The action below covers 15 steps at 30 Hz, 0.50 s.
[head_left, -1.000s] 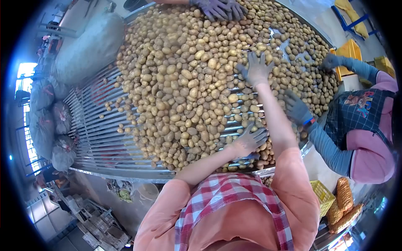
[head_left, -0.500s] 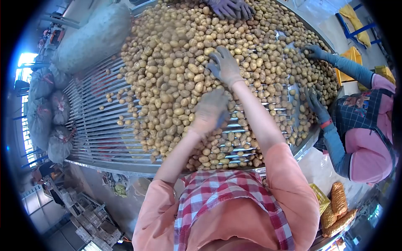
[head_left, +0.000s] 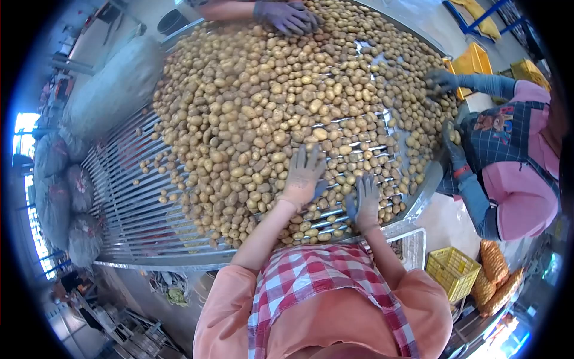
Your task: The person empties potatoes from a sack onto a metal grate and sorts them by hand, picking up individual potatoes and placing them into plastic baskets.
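Note:
A wide heap of potatoes point(head_left: 239, 119) covers much of a slatted metal table point(head_left: 134, 197). My left hand point(head_left: 304, 175), in a grey glove, lies palm down on the potatoes with its fingers spread. To its right, my right hand point(head_left: 365, 204), gloved the same way, rests over the potatoes close to the table's near edge. Its fingers are stretched out and the thumb stands apart. Neither hand grasps a potato. Between and below the hands, bare metal bars show among the loose potatoes.
A co-worker's purple gloved hands point(head_left: 290, 18) touch the heap's far side. Another person point(head_left: 508, 143) works at the right end. A large filled sack point(head_left: 113, 84) lies at the left. Yellow crates point(head_left: 453, 272) and netted potato bags point(head_left: 494, 263) stand on the floor at right.
My right hand has drawn back from the middle of the heap to the near edge. My left hand's fingers have spread. The view has shifted, and the right-hand co-worker's near hand now holds a potato.

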Each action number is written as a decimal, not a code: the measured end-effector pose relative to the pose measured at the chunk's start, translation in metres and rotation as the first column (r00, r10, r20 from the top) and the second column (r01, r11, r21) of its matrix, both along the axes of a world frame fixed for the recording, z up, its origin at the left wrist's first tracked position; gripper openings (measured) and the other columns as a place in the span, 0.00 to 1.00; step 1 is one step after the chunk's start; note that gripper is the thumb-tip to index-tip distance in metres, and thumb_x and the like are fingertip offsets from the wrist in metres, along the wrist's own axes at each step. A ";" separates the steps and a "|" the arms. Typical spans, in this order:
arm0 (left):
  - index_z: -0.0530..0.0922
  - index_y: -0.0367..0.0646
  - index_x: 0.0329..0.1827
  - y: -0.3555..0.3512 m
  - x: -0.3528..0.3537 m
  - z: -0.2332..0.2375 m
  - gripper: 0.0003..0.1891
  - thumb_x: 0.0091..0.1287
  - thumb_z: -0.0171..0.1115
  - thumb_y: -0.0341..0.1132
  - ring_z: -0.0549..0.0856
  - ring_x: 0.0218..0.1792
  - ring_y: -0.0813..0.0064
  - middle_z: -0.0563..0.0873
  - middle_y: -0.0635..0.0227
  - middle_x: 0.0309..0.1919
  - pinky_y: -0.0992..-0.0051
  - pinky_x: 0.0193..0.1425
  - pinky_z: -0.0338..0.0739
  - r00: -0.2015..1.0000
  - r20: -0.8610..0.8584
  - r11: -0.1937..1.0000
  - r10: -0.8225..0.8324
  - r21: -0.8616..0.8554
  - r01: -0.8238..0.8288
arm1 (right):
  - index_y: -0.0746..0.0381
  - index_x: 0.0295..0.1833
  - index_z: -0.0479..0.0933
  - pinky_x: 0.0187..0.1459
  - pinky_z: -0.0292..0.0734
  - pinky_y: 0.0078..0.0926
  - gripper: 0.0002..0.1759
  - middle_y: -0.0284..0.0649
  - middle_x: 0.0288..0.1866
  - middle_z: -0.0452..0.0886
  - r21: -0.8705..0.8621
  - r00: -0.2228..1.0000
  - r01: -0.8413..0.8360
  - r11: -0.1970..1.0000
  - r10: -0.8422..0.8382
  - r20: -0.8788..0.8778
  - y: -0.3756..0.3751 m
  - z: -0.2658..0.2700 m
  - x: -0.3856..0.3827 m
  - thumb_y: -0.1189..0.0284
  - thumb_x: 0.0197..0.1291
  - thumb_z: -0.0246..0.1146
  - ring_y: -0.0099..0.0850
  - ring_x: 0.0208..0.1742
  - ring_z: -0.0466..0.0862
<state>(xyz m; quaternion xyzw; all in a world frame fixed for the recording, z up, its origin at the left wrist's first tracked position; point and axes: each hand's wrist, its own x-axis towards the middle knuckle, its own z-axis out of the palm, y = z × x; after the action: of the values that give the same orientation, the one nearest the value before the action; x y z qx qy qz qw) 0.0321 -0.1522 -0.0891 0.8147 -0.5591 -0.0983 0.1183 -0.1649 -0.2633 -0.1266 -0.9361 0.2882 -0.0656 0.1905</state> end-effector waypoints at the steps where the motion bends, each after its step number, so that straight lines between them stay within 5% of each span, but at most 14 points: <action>1: 0.69 0.43 0.67 -0.005 -0.011 -0.007 0.28 0.66 0.55 0.46 0.58 0.74 0.48 0.64 0.49 0.70 0.50 0.75 0.52 1.000 0.000 1.000 -0.019 0.000 0.019 | 0.69 0.70 0.62 0.72 0.50 0.54 0.37 0.60 0.72 0.61 0.000 1.000 0.019 1.000 -0.019 0.000 0.004 -0.001 -0.005 0.59 0.60 0.60 0.61 0.71 0.60; 3: 0.68 0.42 0.68 -0.008 -0.034 -0.034 0.26 0.67 0.52 0.40 0.57 0.74 0.48 0.60 0.46 0.72 0.50 0.76 0.49 0.988 -0.074 0.987 -0.138 0.066 0.143 | 0.70 0.72 0.58 0.73 0.49 0.53 0.42 0.60 0.74 0.56 -0.011 0.986 0.002 1.000 -0.004 -0.167 0.012 0.006 -0.005 0.56 0.59 0.60 0.60 0.74 0.57; 5: 0.66 0.45 0.71 -0.001 -0.049 -0.045 0.26 0.68 0.50 0.38 0.57 0.75 0.49 0.60 0.47 0.73 0.50 0.76 0.49 0.993 0.007 0.990 -0.120 0.073 0.119 | 0.66 0.75 0.54 0.72 0.48 0.57 0.42 0.58 0.76 0.53 -0.006 0.991 0.023 1.000 -0.024 -0.135 0.008 0.007 0.006 0.55 0.61 0.58 0.59 0.75 0.54; 7: 0.65 0.44 0.72 -0.002 -0.047 -0.042 0.28 0.67 0.50 0.37 0.56 0.75 0.49 0.59 0.48 0.73 0.51 0.76 0.49 0.979 -0.199 0.999 -0.046 0.008 0.048 | 0.62 0.76 0.53 0.71 0.46 0.63 0.41 0.57 0.77 0.53 -0.162 0.967 -0.019 0.987 -0.023 -0.252 -0.005 0.008 0.026 0.54 0.63 0.56 0.58 0.76 0.54; 8: 0.66 0.45 0.71 -0.002 -0.040 -0.035 0.28 0.66 0.51 0.36 0.57 0.75 0.49 0.61 0.49 0.73 0.52 0.76 0.51 0.983 -0.163 0.995 -0.089 0.025 0.094 | 0.59 0.75 0.59 0.68 0.45 0.70 0.39 0.53 0.76 0.57 -0.169 0.976 0.021 0.985 -0.057 -0.211 -0.014 0.003 0.038 0.51 0.63 0.56 0.56 0.74 0.57; 12: 0.69 0.43 0.67 -0.015 0.004 -0.011 0.26 0.65 0.56 0.39 0.61 0.73 0.49 0.65 0.48 0.69 0.51 0.73 0.55 0.984 0.093 0.988 -0.152 -0.018 0.154 | 0.59 0.75 0.59 0.68 0.44 0.71 0.39 0.52 0.76 0.58 -0.153 0.977 0.083 0.985 -0.111 -0.183 -0.053 0.000 0.097 0.48 0.65 0.53 0.56 0.75 0.57; 15: 0.69 0.43 0.66 -0.041 0.052 -0.005 0.28 0.64 0.58 0.44 0.62 0.71 0.45 0.66 0.48 0.68 0.49 0.72 0.57 0.993 0.121 0.994 -0.007 -0.104 0.020 | 0.59 0.75 0.58 0.67 0.45 0.73 0.41 0.53 0.75 0.59 -0.198 0.987 0.089 0.976 -0.113 -0.114 -0.075 -0.003 0.152 0.44 0.65 0.50 0.55 0.74 0.58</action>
<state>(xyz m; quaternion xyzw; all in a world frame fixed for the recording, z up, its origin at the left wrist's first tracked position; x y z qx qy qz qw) 0.0844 -0.1932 -0.0942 0.8080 -0.5751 -0.0201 0.1265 -0.0133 -0.3381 -0.1298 -0.9366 0.3390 -0.0441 0.0772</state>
